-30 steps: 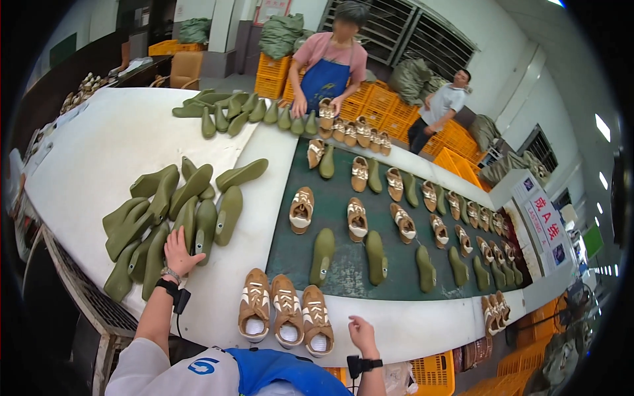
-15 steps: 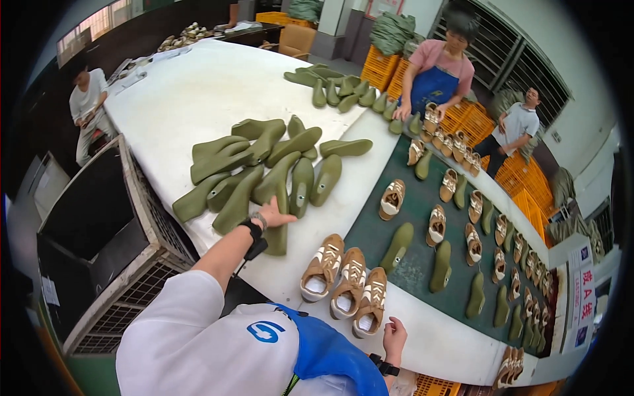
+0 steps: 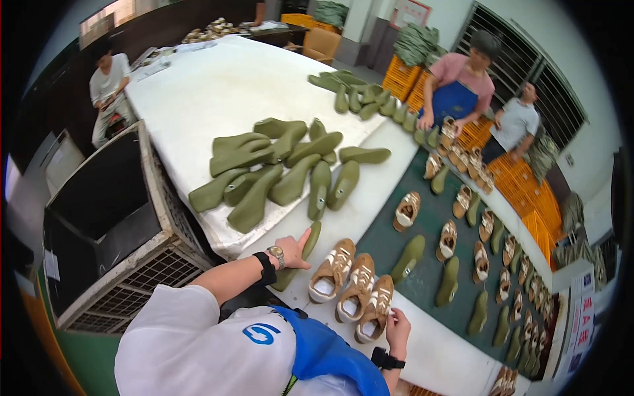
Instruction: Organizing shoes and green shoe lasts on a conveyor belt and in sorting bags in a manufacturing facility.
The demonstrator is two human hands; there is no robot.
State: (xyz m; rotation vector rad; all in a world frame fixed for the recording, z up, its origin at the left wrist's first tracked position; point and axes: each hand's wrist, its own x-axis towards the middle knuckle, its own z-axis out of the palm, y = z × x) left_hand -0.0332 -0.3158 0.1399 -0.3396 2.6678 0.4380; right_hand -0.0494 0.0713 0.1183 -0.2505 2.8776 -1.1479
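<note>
My left hand (image 3: 290,252) is closed on an olive-green shoe last (image 3: 285,280) at the near edge of the white table, its thumb and a finger showing on either side of the last. Right of it, three tan sneakers with white stripes stand side by side, a left one (image 3: 332,271), a middle one (image 3: 355,288) and a right one (image 3: 376,309). My right hand (image 3: 397,330) is beside the right sneaker, fingers loosely bent at its side; whether they touch it is hard to tell. More green lasts (image 3: 254,198) lie piled beyond my left hand.
A green conveyor belt (image 3: 422,277) to the right carries rows of sneakers and lasts. A wire-sided cart (image 3: 142,277) stands against the table's left. Across the belt, a person in a blue apron (image 3: 456,99) handles shoes. Orange crates (image 3: 522,191) are stacked behind.
My left hand has drawn a last from the pile toward me, onto the near strip of table. My right hand has come up to the right sneaker. The view has shifted slightly.
</note>
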